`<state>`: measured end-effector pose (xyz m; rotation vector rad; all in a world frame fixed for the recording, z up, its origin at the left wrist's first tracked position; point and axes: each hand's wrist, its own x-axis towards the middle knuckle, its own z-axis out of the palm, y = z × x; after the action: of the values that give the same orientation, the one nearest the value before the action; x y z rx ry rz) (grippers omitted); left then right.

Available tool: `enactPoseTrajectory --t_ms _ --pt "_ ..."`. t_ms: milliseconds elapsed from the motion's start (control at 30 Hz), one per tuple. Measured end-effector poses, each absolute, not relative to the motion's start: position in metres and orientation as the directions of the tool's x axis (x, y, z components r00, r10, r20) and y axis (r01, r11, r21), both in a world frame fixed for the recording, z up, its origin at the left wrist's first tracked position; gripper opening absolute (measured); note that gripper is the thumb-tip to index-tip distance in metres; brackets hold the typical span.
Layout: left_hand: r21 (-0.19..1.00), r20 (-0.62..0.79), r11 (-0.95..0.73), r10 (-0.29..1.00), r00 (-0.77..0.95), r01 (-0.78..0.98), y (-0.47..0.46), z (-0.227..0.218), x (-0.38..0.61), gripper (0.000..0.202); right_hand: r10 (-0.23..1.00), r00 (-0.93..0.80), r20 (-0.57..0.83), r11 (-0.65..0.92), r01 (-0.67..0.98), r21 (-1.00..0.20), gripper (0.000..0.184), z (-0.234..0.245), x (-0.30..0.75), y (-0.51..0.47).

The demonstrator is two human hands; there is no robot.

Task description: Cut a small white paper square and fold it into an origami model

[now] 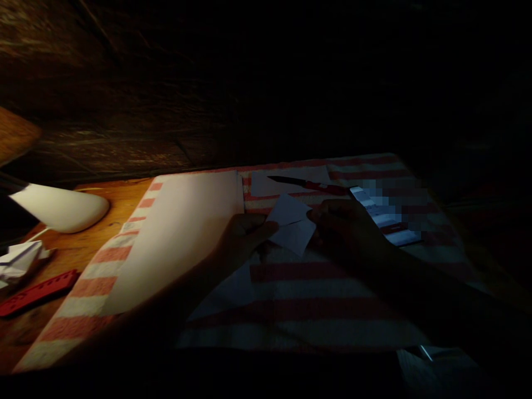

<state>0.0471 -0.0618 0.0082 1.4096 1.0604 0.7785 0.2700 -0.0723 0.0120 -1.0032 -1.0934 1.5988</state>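
My left fingers and right fingers pinch the folded paper at opposite sides: probably light, easily creased, best held there.

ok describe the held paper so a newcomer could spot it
On the striped cloth, find the large white sheet. Just right of it, the left hand and right hand pinch the held paper: small, diamond-shaped from here, the only paper in hand.

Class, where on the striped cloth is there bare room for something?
Between the held paper and the cloth's near edge, right of the lower sheet, looks bare. Crowded: around the right hand, with knife and phone close.
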Motion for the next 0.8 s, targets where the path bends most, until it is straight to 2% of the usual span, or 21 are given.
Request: enactPoseTrajectory --t_ms 167,367,500,567,633,667,700,733,800 --pt "0.99 -0.07 0.024 0.94 0.335 0.138 -0.063 0.01 0.048 0.051 0.973 -0.216 -0.08 -0.127 -0.214 -0.969 0.032 0.01 0.27 -0.071" --pt "0.985 -0.036 -0.028 0.93 0.366 0.168 -0.062 0.012 0.046 0.047 0.964 -0.254 -0.077 -0.156 -0.308 -0.939 0.031 0.011 0.271 -0.072" --pt "0.968 -0.034 -0.086 0.886 0.463 0.235 -0.059 0.008 0.043 0.041 0.919 -0.372 -0.128 -0.196 -0.151 -0.969 0.03 0.009 0.279 -0.069" --pt "0.939 0.046 -0.192 0.892 0.449 0.286 -0.059 0.005 0.041 0.037 0.884 -0.436 -0.169 -0.196 -0.018 -0.98 0.028 0.008 0.284 -0.066" --pt "0.839 0.245 -0.402 0.881 0.404 0.368 -0.058 0.003 0.04 0.022 0.836 -0.511 -0.2 -0.162 0.118 -0.98 0.024 0.01 0.289 -0.063" --pt "0.747 0.366 -0.523 0.839 0.403 0.41 -0.058 0.003 0.04 0.018 0.808 -0.548 -0.218 -0.135 0.187 -0.973 0.023 0.011 0.292 -0.062" --pt "0.638 0.465 -0.633 0.771 0.435 0.439 -0.059 0.003 0.039 0.024 0.783 -0.575 -0.239 -0.109 0.252 -0.962 0.024 0.012 0.295 -0.061" --pt "0.531 0.522 -0.722 0.692 0.499 0.444 -0.059 0.003 0.038 0.032 0.755 -0.599 -0.267 -0.084 0.316 -0.945 0.026 0.014 0.298 -0.06" --pt "0.387 0.506 -0.838 0.542 0.671 0.385 -0.06 0.002 0.038 0.034 0.699 -0.634 -0.331 -0.027 0.438 -0.898 0.029 0.017 0.304 -0.058"
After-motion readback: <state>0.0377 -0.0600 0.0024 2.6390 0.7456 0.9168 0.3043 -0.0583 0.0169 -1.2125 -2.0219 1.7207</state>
